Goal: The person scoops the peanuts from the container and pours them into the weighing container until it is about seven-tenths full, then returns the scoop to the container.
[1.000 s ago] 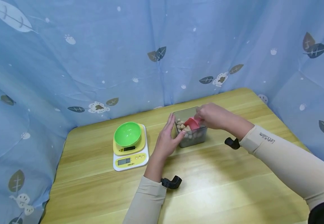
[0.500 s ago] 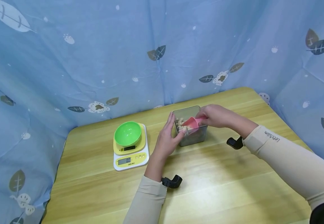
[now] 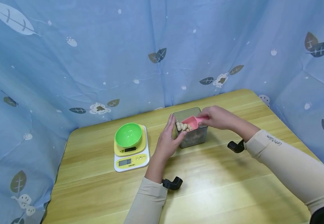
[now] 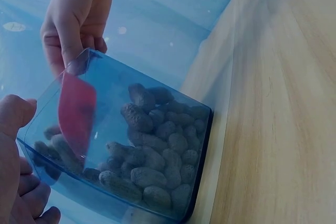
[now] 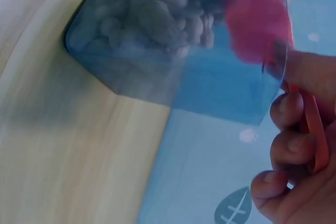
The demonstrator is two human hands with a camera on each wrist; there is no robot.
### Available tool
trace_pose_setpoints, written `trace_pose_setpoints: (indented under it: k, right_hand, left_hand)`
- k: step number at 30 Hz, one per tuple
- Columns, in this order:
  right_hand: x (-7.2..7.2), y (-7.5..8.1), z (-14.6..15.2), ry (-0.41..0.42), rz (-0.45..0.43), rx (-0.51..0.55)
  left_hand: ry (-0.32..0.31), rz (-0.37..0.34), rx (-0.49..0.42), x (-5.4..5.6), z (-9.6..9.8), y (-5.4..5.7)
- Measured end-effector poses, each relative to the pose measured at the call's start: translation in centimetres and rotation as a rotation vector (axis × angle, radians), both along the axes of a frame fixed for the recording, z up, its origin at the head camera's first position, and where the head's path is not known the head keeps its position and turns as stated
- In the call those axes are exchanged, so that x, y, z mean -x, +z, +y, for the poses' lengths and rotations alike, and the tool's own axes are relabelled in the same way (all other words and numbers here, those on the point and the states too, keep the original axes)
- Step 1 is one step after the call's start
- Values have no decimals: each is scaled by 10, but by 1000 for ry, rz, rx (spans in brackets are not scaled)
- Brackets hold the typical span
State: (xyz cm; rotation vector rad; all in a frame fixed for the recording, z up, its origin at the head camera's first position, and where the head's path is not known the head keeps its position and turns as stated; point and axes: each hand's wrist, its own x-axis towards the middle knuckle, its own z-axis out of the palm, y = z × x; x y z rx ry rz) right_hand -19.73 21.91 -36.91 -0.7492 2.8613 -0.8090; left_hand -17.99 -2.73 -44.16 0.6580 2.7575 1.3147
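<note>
Right-hand grip (image 3: pixel 216 117) pinching the pink scoop (image 3: pixel 191 122) by its handle, at the right rim of the box (image 3: pixel 191 143); probably held there so the fingers clear the peanuts (image 3: pixel 182 126). Left-hand grip (image 3: pixel 166 140) spread, fingers along the box's left wall, thumb at its near rim, likely bracing it. Scoop's head inside the box, mouth leftward; how many peanuts it carries, hard to tell. Scoop smooth, plain pink. Peanuts knobbly, unshelled, pale tan. Left of the box: green bowl (image 3: pixel 128 135) on a scale (image 3: pixel 134 160), likely centred there for weighing.
</note>
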Motion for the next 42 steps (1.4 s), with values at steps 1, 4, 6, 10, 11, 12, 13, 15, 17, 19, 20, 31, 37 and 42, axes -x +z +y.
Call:
trace_pose_setpoints:
  k: [1,4,6,10,11,12,13,15,17,19,20,31,37,42]
  right_hand:
    - [1,-1,3,6,-11,15]
    - [2,-4,12,-4,-55,65]
    - [2,-7,18,-11,-81,101]
    - [0,-10,27,-42,-117,153]
    - [0,-10,29,-49,-125,167]
    - [-1,-10,30,-60,-132,177]
    - [-2,-10,31,-71,-139,186]
    - [-3,-10,33,-91,-154,205]
    - [-5,-10,34,-103,-164,216]
    - [-6,-9,34,-114,-171,225]
    - [-6,-9,34,-118,-173,229]
    - [-2,-3,30,-145,-175,231]
    - [1,11,16,-171,-177,216]
    - [6,19,-10,-171,-157,260]
  left_hand:
    - [-1,0,1,0,0,0]
    - [-5,-1,1,0,-1,-1]
    - [-6,-3,0,0,-1,-1]
    - [-6,-8,-1,-1,-1,-1]
    - [-6,-6,-3,-1,-1,-1]
    - [-7,-6,-6,-1,-1,-1]
    - [-7,-8,-6,-1,-1,-1]
    - [-9,-6,-7,-1,-1,-1]
    - [-11,-2,-7,-2,-2,-1]
    - [-11,1,-9,-2,-1,-1]
    - [-10,2,-12,-2,-1,-1]
    - [8,-35,-23,-3,-8,4]
    - [75,-13,-9,-6,-35,15]
    - [123,48,26,-10,-70,18]
